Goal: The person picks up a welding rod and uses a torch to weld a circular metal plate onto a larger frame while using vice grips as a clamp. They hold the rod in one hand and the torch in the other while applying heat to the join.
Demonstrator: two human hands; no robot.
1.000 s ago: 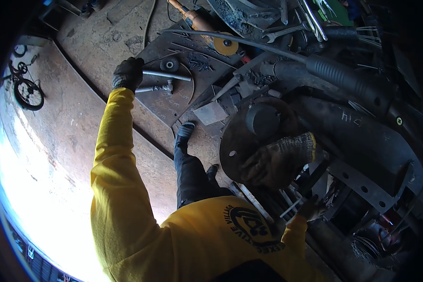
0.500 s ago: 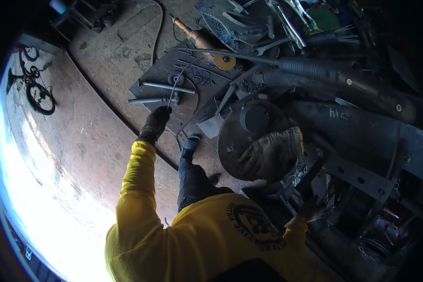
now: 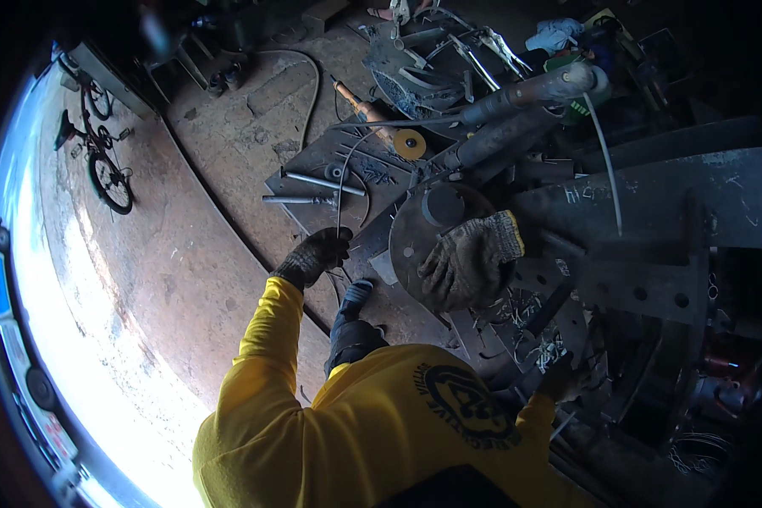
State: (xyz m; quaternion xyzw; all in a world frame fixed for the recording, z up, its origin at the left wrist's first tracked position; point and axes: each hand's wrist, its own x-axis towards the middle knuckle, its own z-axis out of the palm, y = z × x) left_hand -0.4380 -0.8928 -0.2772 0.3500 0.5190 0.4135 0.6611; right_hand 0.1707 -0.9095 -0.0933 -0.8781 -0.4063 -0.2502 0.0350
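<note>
My left hand (image 3: 317, 254) wears a dark work glove. Its fingers are curled around a thin curved rod or cable (image 3: 340, 199), which rises past two metal tubes lying on a plate. An electrode holder (image 3: 516, 100) shows at the upper right, a pale welding rod (image 3: 603, 161) hanging from its head; neither hand grips it. My right hand (image 3: 565, 378), low at the right, is in shadow beside metal strips; its fingers are too dark to read. A grey knit work glove (image 3: 470, 258) with a yellow cuff lies on a round metal disc (image 3: 405, 271) between the hands.
An orange angle grinder (image 3: 372, 118) with a yellow disc lies beyond the metal plate (image 3: 284, 179). Wrenches and clamps are heaped at the back. A large steel plate (image 3: 694, 190) and a drilled bar (image 3: 626, 288) stand at right. A hose crosses the floor; a bicycle (image 3: 106, 173) stands left.
The view has shifted, with the scene moved rightward on the left side. The electrode holder has swung back and appears smaller, its pale rod now showing. My left hand still grips the thin line.
</note>
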